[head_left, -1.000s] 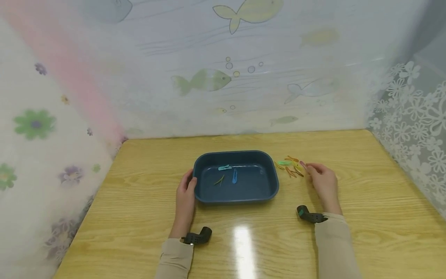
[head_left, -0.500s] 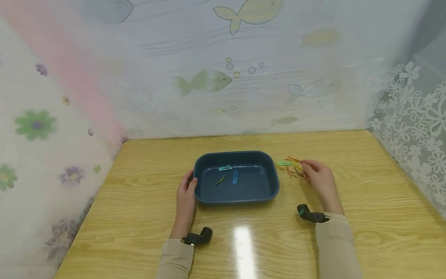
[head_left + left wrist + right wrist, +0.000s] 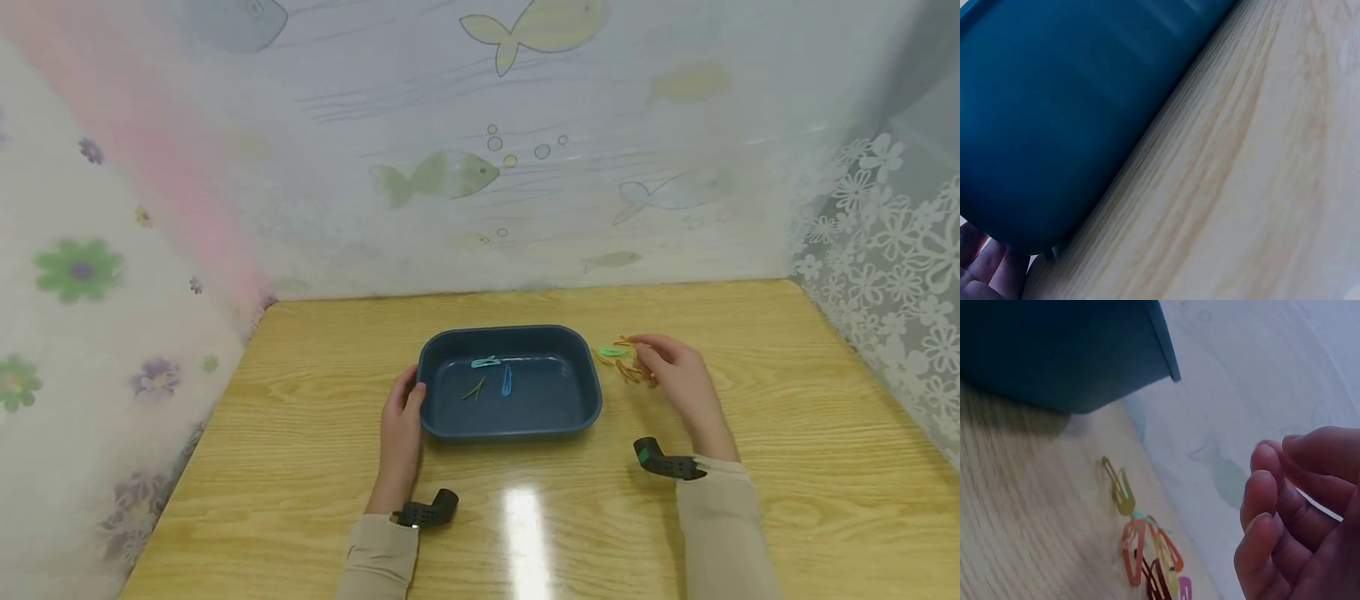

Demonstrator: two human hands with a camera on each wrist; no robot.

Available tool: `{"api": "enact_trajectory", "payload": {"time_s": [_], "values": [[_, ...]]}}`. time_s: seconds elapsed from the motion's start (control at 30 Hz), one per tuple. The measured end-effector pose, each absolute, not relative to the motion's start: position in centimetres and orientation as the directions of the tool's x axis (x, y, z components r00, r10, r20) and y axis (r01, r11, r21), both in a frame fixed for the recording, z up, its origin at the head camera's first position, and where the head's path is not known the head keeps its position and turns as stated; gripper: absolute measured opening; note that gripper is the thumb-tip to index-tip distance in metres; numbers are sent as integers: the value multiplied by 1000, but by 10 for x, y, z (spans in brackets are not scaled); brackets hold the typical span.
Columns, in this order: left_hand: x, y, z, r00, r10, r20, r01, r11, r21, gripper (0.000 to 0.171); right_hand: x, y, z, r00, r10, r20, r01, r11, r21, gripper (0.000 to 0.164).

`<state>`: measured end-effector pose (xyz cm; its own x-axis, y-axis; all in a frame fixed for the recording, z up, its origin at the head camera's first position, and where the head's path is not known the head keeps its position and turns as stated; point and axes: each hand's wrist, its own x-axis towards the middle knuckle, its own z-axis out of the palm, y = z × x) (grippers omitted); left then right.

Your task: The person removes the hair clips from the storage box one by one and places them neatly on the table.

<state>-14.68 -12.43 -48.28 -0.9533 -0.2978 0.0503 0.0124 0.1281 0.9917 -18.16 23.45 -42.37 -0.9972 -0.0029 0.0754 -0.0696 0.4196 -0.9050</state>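
Note:
My left hand [image 3: 401, 425] grips the left end of a dark blue plastic tub [image 3: 525, 340], thumb at the rim and fingers outside. Inside the tub lie a light blue hair clip [image 3: 486, 362], a blue hair clip [image 3: 507, 382] and an olive hair clip [image 3: 474, 389]. To the tub's right, my right hand [image 3: 681, 382] hovers over a small pile of hair clips, partly hiding it. A green clip [image 3: 612, 352] shows at its left. In the right wrist view its fingers curl loosely, with nothing visible between them; an orange clip [image 3: 1134, 544] and a purple clip [image 3: 1185, 589] lie below.
A wooden table [image 3: 300, 417] carries everything. A fish-patterned curtain [image 3: 420, 233] hangs behind its far edge, with a flowered curtain [image 3: 135, 333] at the left and white lace [image 3: 892, 267] at the right. Each wrist wears a black camera mount [image 3: 663, 461].
My right hand has moved left from the purple clip at the pile's right side and now covers more of the clips. The left hand and the tub have stayed in place.

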Motion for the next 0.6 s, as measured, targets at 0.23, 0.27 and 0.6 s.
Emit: {"api": "enact_trajectory", "payload": {"time_s": [0.23,0.27,0.6], "values": [[-146,-124,-484,-956,-290,47,16,108,994,34,-179,227,-418,-991,-107,86,-117,340,-933,41],[-146,-123,-484,-955,-291,47,15,110,994,34,-179,226,-417,-989,-120,83,-119,334,-935,42],[-147,-124,-483,-950,-304,64,30,116,993,33,-178,209,-408,-970,-228,83,-161,352,-922,39]]}}
